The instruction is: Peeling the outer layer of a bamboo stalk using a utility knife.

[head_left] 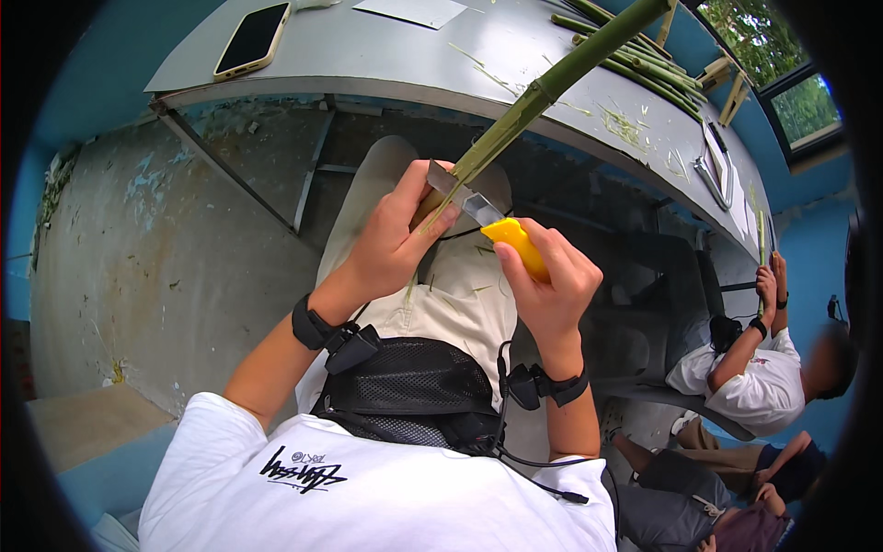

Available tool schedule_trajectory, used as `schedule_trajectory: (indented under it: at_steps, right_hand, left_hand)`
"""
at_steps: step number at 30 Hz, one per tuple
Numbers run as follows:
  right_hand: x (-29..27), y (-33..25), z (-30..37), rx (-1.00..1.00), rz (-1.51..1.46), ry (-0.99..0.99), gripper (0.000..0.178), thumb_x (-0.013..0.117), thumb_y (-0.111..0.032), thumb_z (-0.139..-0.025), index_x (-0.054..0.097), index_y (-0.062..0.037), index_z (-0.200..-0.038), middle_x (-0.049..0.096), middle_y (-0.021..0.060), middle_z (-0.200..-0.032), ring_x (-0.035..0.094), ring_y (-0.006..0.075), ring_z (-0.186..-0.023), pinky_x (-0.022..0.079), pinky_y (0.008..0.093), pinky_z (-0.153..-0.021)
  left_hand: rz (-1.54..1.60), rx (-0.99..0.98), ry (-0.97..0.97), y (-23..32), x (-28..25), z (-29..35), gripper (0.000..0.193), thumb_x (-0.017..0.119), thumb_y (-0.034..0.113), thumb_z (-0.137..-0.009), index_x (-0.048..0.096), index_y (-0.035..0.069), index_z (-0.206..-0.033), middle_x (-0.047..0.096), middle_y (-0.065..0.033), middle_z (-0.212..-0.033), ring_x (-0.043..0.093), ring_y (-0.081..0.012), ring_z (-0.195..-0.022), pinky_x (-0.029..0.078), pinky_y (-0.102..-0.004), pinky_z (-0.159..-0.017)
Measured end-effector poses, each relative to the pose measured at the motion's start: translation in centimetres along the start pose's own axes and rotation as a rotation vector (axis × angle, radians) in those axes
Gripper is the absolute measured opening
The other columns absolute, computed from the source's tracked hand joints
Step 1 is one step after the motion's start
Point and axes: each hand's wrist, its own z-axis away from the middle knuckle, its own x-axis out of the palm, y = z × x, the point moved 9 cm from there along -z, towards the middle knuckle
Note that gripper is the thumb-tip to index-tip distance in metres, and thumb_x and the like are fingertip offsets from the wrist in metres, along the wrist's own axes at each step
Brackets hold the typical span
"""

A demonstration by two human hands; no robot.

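Note:
A long green bamboo stalk point(544, 89) slants down from the upper right, across the table's edge, to my lap. Fingers of my left hand point(397, 221) are wrapped around its lower end, where a pale strip and thin fibres show. Closed around a yellow handle, my right hand point(550, 272) grips a knife point(478, 211). The wide metal blade lies across the bamboo beside my left fingers, its tip pointing up and left. A brown piece point(427, 208) shows partly under my left fingers; I cannot tell whether it belongs to the stalk.
The grey table point(340, 55) curves across the top, bearing a phone point(253, 39), white paper point(414, 9), several bamboo stalks point(644, 69) and shavings point(625, 127). On the right, a seated person point(750, 377) holds a thin green stick point(762, 237). Other people sit at the lower right.

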Motion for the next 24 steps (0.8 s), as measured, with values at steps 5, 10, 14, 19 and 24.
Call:
schedule_trajectory:
  at_steps: [5,10,14,19,24]
  right_hand:
    - [-0.1,0.2,0.1,-0.003,-0.032,0.03,0.034,0.093,-0.023,-0.08,0.079,-0.0077,-0.107,0.068,0.0048,-0.074,0.057,0.0203,-0.051,0.044,0.0312,-0.051]
    - [0.0,-0.2,0.1,-0.011,-0.007,0.004,0.034,0.093,-0.023,-0.08,0.079,-0.0087,-0.107,0.068,0.004,-0.073,0.055,0.0196,-0.05,0.043,0.0309,-0.051]
    - [-0.2,-0.5,0.1,-0.041,0.038,-0.009,0.034,0.094,-0.025,-0.079,0.079,-0.0097,-0.106,0.067,0.0028,-0.072,0.053,0.0186,-0.049,0.041,0.0309,-0.05]
    - [-0.3,-1.0,0.4,-0.055,0.04,0.021,0.034,0.094,-0.026,-0.078,0.08,-0.0098,-0.105,0.065,0.002,-0.07,0.051,0.0176,-0.049,0.039,0.0308,-0.049]
    - [-0.7,-1.2,0.6,-0.065,0.036,0.054,0.035,0.095,-0.026,-0.078,0.081,-0.0089,-0.105,0.064,0.002,-0.068,0.049,0.0172,-0.049,0.037,0.0309,-0.049]
  left_hand:
    - [-0.012,0.071,-0.021,1.0,0.2,0.0,0.046,0.07,0.018,-0.108,0.047,0.004,-0.146,0.062,-0.0019,-0.107,0.056,-0.0067,-0.096,0.045,-0.022,-0.086]
    - [-0.005,0.057,0.05,0.7,0.0,0.0,0.045,0.076,0.019,-0.104,0.051,0.004,-0.139,0.064,-0.0007,-0.104,0.057,-0.0042,-0.092,0.045,-0.0208,-0.081]
    - [-0.143,0.123,0.086,0.8,-0.5,0.1,0.043,0.078,0.023,-0.103,0.055,0.003,-0.133,0.073,-0.0024,-0.099,0.064,-0.0032,-0.085,0.047,-0.0205,-0.075]
    - [-0.205,0.274,0.251,1.1,-1.2,0.1,0.049,0.089,0.037,-0.09,0.063,0.006,-0.117,0.064,-0.0055,-0.071,0.054,-0.014,-0.057,0.043,-0.029,-0.057]
    - [-0.333,0.318,0.289,1.8,-1.5,0.2,0.054,0.089,0.046,-0.086,0.066,0.006,-0.115,0.062,-0.0061,-0.068,0.054,-0.0179,-0.054,0.044,-0.0295,-0.054]
